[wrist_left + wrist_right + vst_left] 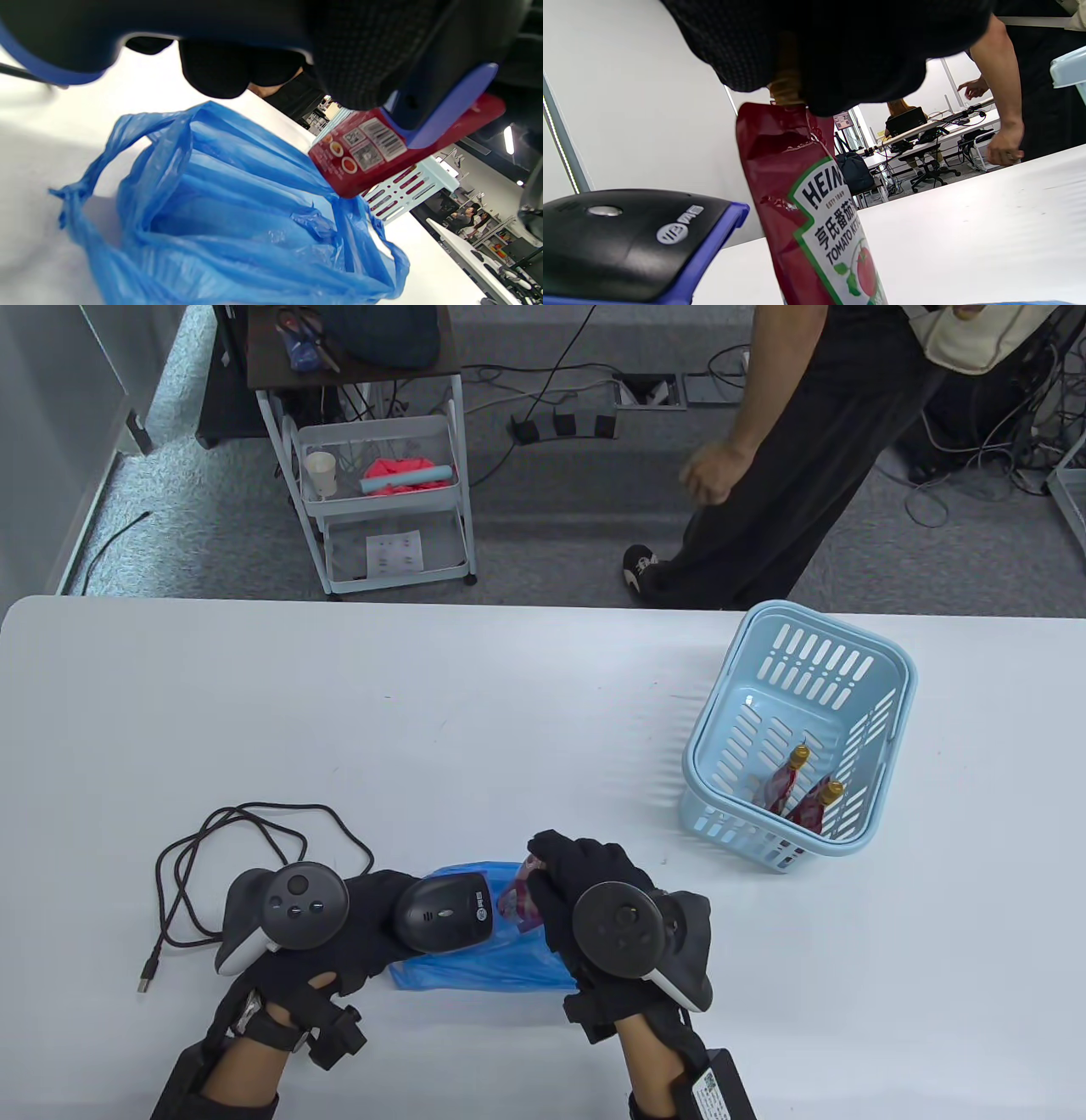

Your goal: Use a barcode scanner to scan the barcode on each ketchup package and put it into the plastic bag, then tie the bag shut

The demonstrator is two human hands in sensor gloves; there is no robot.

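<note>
My left hand [361,920] grips a black barcode scanner [445,912] with a blue front edge [441,110], its head pointing right. My right hand [564,886] holds a red Heinz ketchup pouch [519,897] by its gold cap, hanging just in front of the scanner. The pouch's barcode side [384,140] faces the scanner; its label side [831,237] faces the right wrist camera. Beneath both lies a crumpled blue plastic bag [484,963], mouth open toward the left wrist camera [220,203]. Two more ketchup pouches [802,797] stand in a light blue basket [882,678].
The scanner's black cable [229,857] loops on the white table [424,729] to the left, ending in a USB plug [148,976]. A person [797,449] stands beyond the far table edge. A white cart [382,492] stands on the floor behind.
</note>
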